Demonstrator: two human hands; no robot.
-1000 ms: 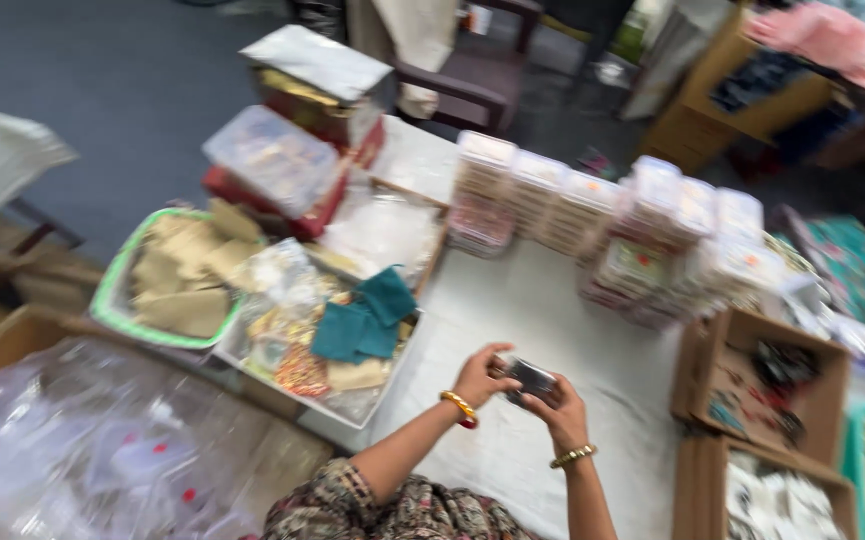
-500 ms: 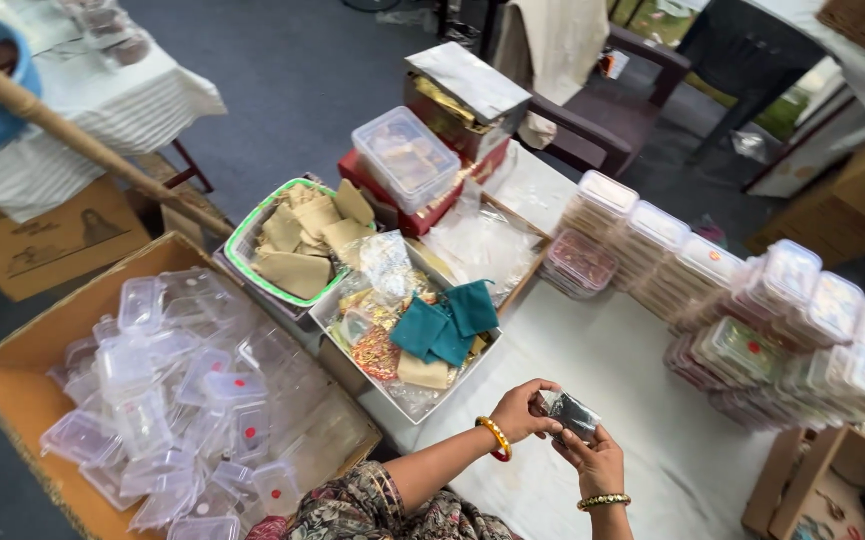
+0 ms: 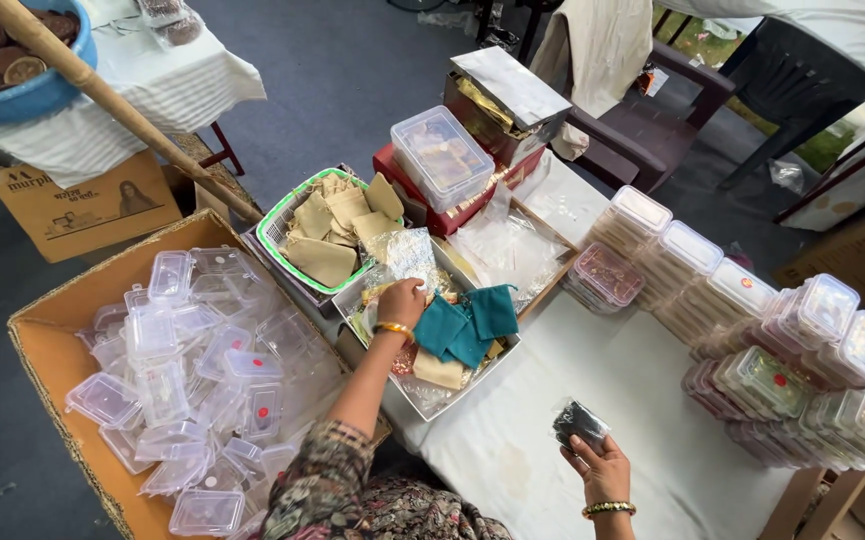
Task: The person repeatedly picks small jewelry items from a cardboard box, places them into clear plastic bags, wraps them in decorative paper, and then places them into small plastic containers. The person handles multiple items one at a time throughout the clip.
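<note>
My left hand (image 3: 401, 301) reaches into a shallow metal tray (image 3: 404, 387) and its fingers close on a shiny silver pouch (image 3: 404, 254) at the tray's far end. Teal cloth pouches (image 3: 467, 323) lie in the same tray just right of that hand. My right hand (image 3: 602, 472) is over the white-covered table (image 3: 592, 380) near the bottom edge, holding a small dark packet (image 3: 579, 422) in clear wrap. Both wrists wear gold bangles.
A cardboard box (image 3: 57, 350) of several empty clear plastic containers sits at the left. A green-rimmed basket (image 3: 279, 232) holds tan pouches. Stacks of filled clear boxes (image 3: 752, 330) line the right. A wooden pole (image 3: 112, 105), a blue bowl (image 3: 22, 95) and chairs stand beyond.
Both hands held the dark packet together; now my left hand has let go and reached forward into the metal tray, while my right hand keeps the packet. The view has swung left.
</note>
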